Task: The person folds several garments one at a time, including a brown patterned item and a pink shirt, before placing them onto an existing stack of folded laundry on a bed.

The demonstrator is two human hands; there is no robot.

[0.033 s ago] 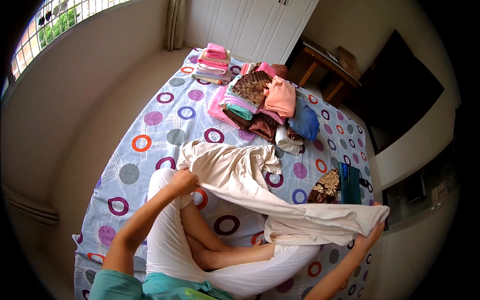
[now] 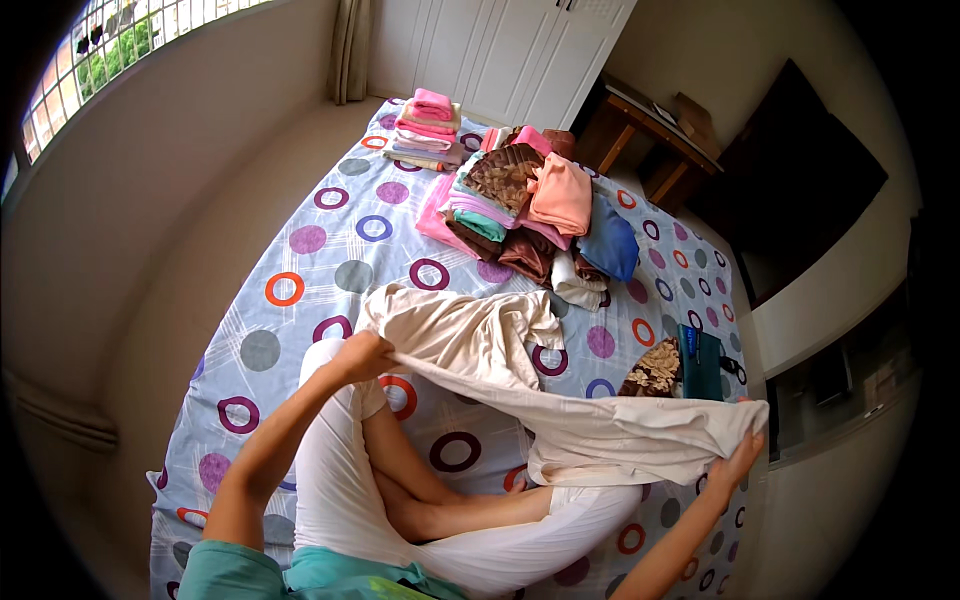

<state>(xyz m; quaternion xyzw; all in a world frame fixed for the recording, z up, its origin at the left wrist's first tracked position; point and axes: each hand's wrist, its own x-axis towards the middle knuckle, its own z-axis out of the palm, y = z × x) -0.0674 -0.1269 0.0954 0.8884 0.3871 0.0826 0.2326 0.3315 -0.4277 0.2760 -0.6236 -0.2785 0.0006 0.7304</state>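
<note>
Head cam, left hand [image 2: 362, 357] clamped on cream cloth [image 2: 610, 430], right hand [image 2: 738, 458] clamped on its end near right edge of bed [image 2: 322, 268], folded towel-ish stack [image 2: 428, 128] chilling at far left corner.

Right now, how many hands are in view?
2: the left hand grips an edge of the cream cloth by the left knee; the right hand holds its right end.

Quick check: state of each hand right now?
Left hand: closed, holding the cream garment by its edge.
Right hand: closed, holding the cream garment near its other end.
</note>
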